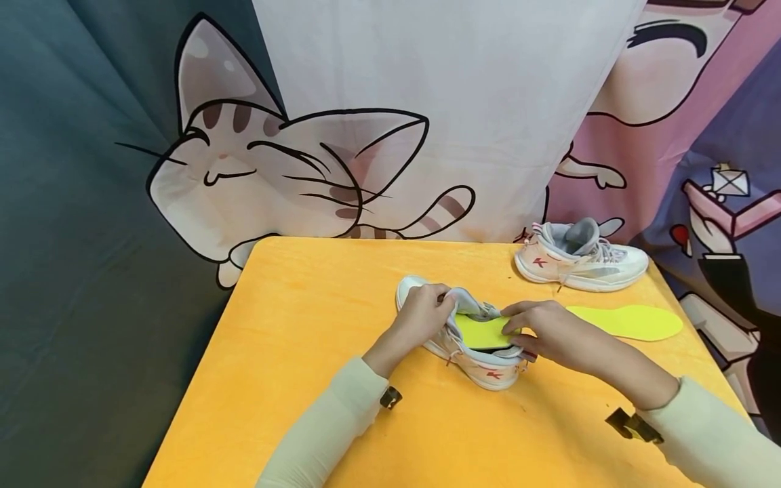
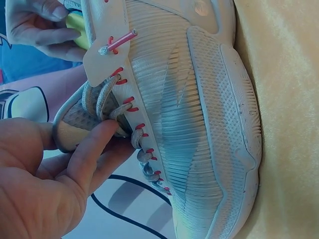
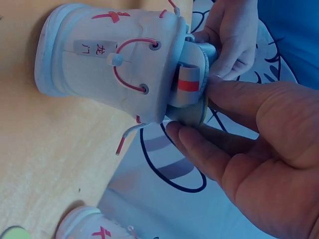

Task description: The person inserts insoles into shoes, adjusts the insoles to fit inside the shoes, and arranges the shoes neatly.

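A white sneaker [image 1: 478, 367] with red marks on its heel stands on the table, toe pointing away to the left. My left hand [image 1: 421, 315] pinches its tongue [image 2: 75, 117] by the laces [image 2: 103, 92]. Partly inside the shoe's opening lies a bright yellow-green insole [image 1: 478, 332], its front part hidden in the shoe. My right hand [image 1: 546, 332] holds the insole's heel end between thumb and fingers. In the right wrist view the fingertips [image 3: 174, 130] sit right at the shoe's collar, beside the heel pull tab [image 3: 188, 85].
The matching sneaker [image 1: 582, 261] stands at the table's back right corner, toe to the right. A second yellow-green insole [image 1: 631, 322] lies flat in front of it. Behind the yellow-covered table [image 1: 293, 325] hangs a printed cartoon curtain [image 1: 464, 88].
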`<state>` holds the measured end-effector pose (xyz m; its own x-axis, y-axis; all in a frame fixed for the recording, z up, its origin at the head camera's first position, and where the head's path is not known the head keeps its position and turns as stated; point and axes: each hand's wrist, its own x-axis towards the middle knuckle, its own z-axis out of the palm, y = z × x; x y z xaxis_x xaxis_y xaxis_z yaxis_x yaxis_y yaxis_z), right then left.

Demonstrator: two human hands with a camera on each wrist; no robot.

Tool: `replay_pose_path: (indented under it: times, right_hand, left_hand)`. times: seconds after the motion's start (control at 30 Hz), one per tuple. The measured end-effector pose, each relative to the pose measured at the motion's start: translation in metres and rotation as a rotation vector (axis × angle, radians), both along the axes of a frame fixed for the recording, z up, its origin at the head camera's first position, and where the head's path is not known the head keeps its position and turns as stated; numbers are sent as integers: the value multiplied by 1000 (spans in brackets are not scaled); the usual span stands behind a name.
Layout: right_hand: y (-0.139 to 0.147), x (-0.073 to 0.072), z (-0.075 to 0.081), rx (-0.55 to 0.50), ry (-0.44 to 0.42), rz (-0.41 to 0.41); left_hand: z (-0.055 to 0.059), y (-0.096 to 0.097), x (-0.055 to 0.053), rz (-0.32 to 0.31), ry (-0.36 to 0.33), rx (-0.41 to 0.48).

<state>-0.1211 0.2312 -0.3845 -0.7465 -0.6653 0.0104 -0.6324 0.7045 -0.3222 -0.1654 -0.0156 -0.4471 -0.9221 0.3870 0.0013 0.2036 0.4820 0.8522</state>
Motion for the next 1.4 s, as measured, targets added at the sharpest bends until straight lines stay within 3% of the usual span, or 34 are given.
replay_pose_path:
  times: [0.33,0.77,0.97,1.17,1.4]
  right_hand:
    - [-14,-2,-16,-40,91,114]
    - [-29,-9,-31,-35,124,122]
    - [-36,-15,-38,7,184,173]
    - [-35,-14,-36,52,174,142]
    - [-30,-12,-22,141,186,96]
  left_hand:
    - [-1,1,1,15,24,0]
    - [1,1,1,13,24,-9]
    - [1,1,0,22,35,-22]
    - [0,1,0,15,38,-15]
    - [1,1,-1,5,39,-15]
